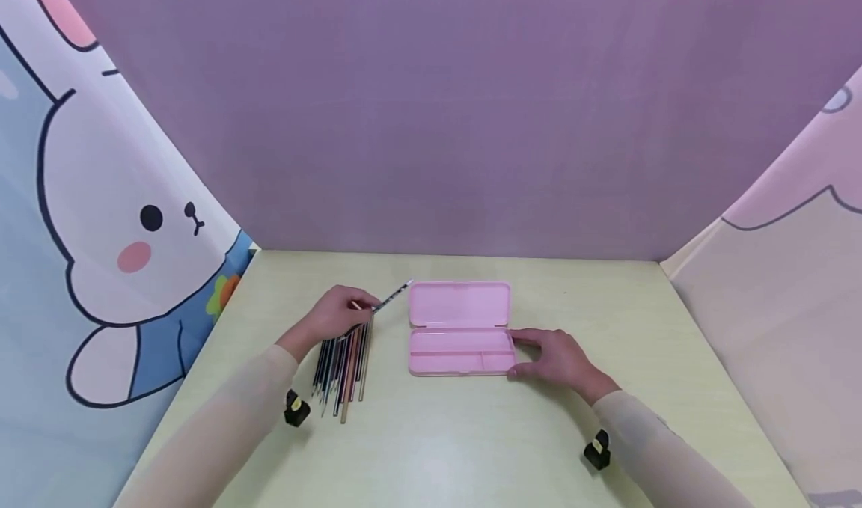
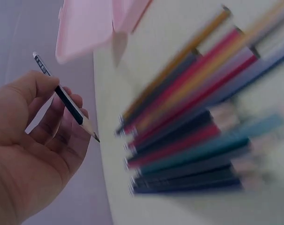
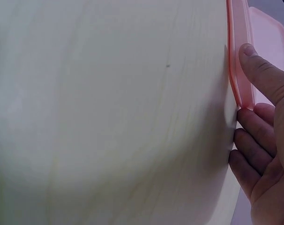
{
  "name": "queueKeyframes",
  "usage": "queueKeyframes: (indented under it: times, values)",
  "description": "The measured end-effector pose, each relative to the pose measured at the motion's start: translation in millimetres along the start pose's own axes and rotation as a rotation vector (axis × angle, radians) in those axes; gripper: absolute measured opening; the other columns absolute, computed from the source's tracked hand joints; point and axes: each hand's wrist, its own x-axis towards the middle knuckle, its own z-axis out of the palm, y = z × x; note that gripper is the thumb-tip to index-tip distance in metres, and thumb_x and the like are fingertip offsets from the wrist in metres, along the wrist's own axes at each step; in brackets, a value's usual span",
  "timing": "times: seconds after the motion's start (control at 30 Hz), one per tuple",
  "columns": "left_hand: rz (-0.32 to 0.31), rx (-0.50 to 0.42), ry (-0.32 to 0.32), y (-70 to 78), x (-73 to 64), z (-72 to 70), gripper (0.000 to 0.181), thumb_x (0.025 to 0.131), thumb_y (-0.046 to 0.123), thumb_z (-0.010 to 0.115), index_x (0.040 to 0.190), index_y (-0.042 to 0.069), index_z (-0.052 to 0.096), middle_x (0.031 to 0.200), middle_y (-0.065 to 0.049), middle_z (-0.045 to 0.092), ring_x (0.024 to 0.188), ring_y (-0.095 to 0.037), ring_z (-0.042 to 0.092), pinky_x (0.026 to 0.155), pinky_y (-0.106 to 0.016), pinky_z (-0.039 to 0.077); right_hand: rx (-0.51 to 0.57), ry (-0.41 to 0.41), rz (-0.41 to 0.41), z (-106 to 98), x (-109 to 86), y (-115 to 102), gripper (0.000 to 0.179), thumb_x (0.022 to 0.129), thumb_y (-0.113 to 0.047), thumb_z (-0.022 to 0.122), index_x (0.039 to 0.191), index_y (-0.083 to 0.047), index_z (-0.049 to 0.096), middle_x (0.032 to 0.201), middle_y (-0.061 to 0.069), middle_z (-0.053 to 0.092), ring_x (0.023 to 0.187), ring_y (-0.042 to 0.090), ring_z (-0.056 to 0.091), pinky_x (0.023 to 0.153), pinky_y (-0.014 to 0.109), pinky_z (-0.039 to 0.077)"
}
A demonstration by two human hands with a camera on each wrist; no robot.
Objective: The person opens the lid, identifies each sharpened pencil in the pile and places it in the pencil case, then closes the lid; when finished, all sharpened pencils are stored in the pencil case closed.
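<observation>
My left hand (image 1: pixel 339 312) pinches a dark pencil with a pale patterned end (image 2: pixel 71 105) between thumb and fingers. In the left wrist view its sharpened tip points down, while in the head view its other end (image 1: pixel 399 293) slants up to the right. Beneath this hand, a bunch of pencils (image 1: pixel 346 366) lies side by side on the table. A pink pencil case (image 1: pixel 431 341) lies unfolded to the right, its lid (image 1: pixel 460 304) laid back. My right hand (image 1: pixel 559 357) holds the case's right end, thumb at the front corner and fingers (image 3: pixel 254 124) along the end.
The pale wooden table (image 1: pixel 431 448) carries everything. Behind it stands a purple wall (image 1: pixel 458 119). Cartoon-printed panels (image 1: pixel 135 194) close off both sides. Dividers split the case's lower half into compartments. Small black devices (image 1: pixel 296 409) sit at both wrists.
</observation>
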Motion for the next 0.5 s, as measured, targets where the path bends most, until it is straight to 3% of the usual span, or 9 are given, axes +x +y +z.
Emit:
queueKeyframes:
  times: [0.23,0.5]
  values:
    - [0.063,-0.003,-0.118,30.1,29.0,29.1,0.021,0.093,0.007,0.072,0.113,0.005,0.078,0.100,-0.007,0.076,0.080,-0.014,0.064,0.068,-0.030,0.054,0.005,0.005,-0.002,-1,0.7,1,0.078,0.071,-0.056,0.089,0.140,-0.029,0.065,0.139,0.002,0.067,0.132,0.034,0.059,0.114,0.062,0.038]
    - [0.143,0.082,-0.212,53.5,58.9,75.0,0.015,0.087,0.001,0.078,0.102,0.004,0.080,0.095,-0.005,0.077,0.084,-0.013,0.067,0.076,-0.028,0.058,0.033,0.009,0.014,1,0.0,3,0.077,0.070,-0.053,0.091,0.138,-0.028,0.066,0.138,0.001,0.067,0.132,0.033,0.059,0.113,0.062,0.039]
